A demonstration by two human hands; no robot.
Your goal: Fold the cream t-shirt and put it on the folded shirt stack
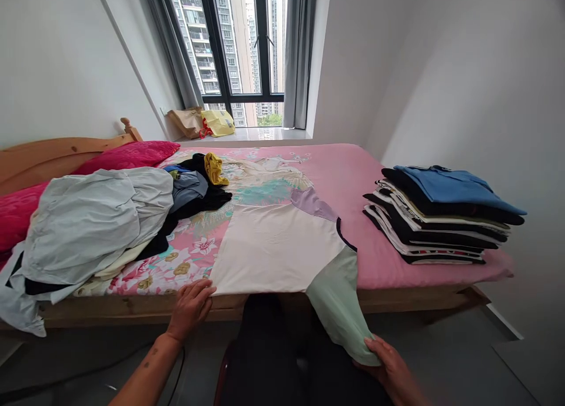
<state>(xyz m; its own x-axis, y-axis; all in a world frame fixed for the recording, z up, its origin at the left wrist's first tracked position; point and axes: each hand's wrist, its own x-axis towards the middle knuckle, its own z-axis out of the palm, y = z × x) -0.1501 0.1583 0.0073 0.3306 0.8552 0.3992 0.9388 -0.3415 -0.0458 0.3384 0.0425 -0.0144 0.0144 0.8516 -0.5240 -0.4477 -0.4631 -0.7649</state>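
A white T-shirt (276, 250) with a lilac sleeve and a mint-green sleeve lies flat on the pink bed sheet (339, 170), its hem at the near edge. My left hand (190, 308) rests on the bed's edge, fingers curled on the shirt's lower left corner. My right hand (388, 368) is below the bed edge, closed on the end of the mint-green sleeve (339, 306), which hangs off the mattress toward me.
A heap of unfolded clothes (101, 223) covers the bed's left side, next to magenta pillows (128, 155). A stack of folded shirts (441, 215) sits at the right edge by the wall. Bags (207, 122) lie on the window sill. The wooden bed frame (132, 309) runs across in front of me.
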